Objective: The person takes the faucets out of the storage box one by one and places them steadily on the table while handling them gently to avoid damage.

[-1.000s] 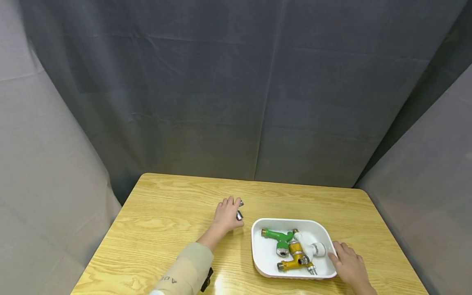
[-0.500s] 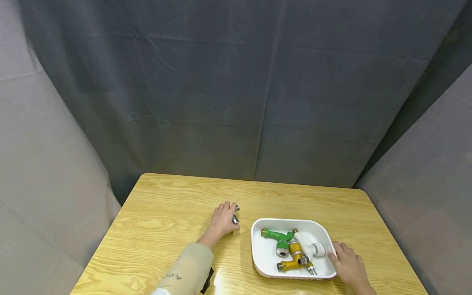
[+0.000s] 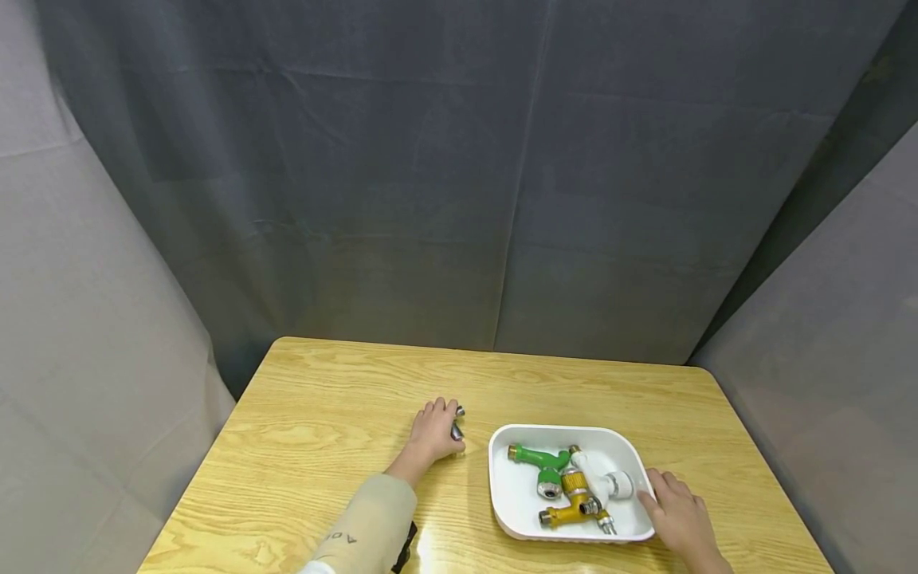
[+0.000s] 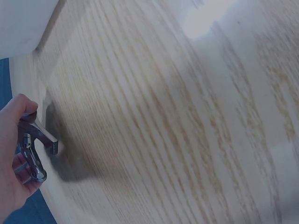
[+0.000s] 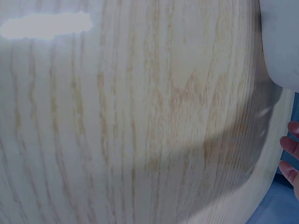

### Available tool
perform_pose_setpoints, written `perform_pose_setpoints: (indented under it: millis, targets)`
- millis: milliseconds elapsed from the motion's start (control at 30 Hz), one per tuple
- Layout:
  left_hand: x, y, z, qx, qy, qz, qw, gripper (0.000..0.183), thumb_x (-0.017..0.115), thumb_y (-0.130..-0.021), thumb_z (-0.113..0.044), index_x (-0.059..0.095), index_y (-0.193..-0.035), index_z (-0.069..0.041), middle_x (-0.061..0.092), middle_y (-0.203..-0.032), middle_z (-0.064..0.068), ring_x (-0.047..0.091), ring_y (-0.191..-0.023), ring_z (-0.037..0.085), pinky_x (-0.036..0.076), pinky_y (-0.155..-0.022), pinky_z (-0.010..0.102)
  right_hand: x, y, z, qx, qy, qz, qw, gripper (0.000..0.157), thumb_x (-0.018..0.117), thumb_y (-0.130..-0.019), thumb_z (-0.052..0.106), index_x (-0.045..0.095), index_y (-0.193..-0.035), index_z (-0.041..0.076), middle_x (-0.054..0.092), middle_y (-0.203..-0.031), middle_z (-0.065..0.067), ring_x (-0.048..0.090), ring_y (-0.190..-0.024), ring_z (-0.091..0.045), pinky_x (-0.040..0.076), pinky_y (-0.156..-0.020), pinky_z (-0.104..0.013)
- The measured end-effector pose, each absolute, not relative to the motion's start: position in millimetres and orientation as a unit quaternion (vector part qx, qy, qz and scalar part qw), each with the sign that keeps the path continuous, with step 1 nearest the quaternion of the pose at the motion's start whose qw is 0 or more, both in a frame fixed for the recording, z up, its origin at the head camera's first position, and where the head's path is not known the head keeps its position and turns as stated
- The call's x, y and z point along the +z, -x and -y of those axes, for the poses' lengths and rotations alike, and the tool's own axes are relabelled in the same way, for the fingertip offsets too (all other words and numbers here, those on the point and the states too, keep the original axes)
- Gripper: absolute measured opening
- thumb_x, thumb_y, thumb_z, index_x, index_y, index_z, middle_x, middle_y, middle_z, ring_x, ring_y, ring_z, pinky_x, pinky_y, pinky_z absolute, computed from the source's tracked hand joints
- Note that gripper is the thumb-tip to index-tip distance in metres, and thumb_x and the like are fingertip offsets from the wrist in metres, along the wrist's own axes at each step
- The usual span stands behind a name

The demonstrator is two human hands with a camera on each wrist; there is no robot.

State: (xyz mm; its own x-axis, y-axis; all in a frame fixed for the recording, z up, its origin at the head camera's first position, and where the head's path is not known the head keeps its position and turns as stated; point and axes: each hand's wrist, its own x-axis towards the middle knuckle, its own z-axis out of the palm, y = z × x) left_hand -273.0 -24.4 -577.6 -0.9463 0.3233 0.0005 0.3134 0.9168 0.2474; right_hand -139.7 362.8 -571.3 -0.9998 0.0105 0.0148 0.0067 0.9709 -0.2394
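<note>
In the head view my left hand [image 3: 433, 433] grips a small chrome tap [image 3: 457, 431], low over the table to the left of the white basin. Two shiny arms of the chrome tap [image 4: 39, 133] stick out from my fingers in the left wrist view, and the palm hides the rest. My right hand [image 3: 677, 514] holds the right rim of the white basin [image 3: 504, 510], thumb over the edge and fingers outside. Inside the basin lie a green tap [image 3: 539, 458], a yellow tap [image 3: 570, 514] and a white tap [image 3: 597, 478], the last two overlapping.
The wooden table [image 3: 344, 383] has rounded far corners. A dark grey curtain [image 3: 402, 199] hangs behind it, and pale cloth walls [image 3: 86, 335] rise on both sides.
My left hand has come slightly left and nearer to me, lower toward the table, with the chrome tap still in its grip. The right hand and the basin have stayed in place.
</note>
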Motion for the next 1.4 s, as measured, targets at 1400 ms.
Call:
perform_pose_setpoints:
  millis: [1400]
  targets:
    - [-578.7,272.5,25.1,0.159,-0.153,-0.972,0.083,0.066,0.073,-0.070,-0.032,0.048,-0.128,-0.011,0.049,-0.116,0.008,0.046,-0.105,0.025,0.038,-0.089,0.044,-572.0,139.4,-363.2,0.119,0.007,0.993,0.004,0.036,0.045,-0.092,0.030,0.050,-0.116,0.004,0.052,-0.107,-0.019,0.048,-0.101,-0.043,0.035,-0.075,-0.064]
